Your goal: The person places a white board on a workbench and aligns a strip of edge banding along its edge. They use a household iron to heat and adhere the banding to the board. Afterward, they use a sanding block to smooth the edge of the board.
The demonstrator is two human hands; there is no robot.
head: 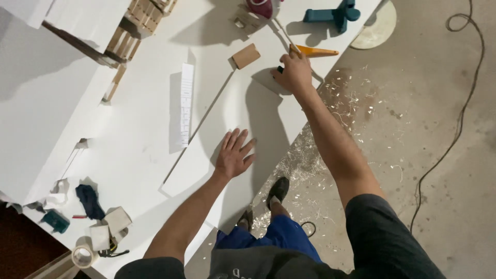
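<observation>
My left hand [234, 154] lies flat, fingers spread, on a long white board [206, 150] that rests on the white table [139, 129]. My right hand [294, 71] reaches far forward and grips a small dark object at the far end of that board, beside an orange-handled tool [316, 51]. What exactly the right hand grips is hidden by its fingers. A small brown block [246, 56] lies just left of the right hand.
A paper strip [186, 103] lies on the table. A teal clamp [330, 14] and wooden crates [139, 26] sit at the far side. Tape roll [82, 256], cloth and small blocks lie near left. Wood shavings and a black cable [460, 103] cover the floor at right.
</observation>
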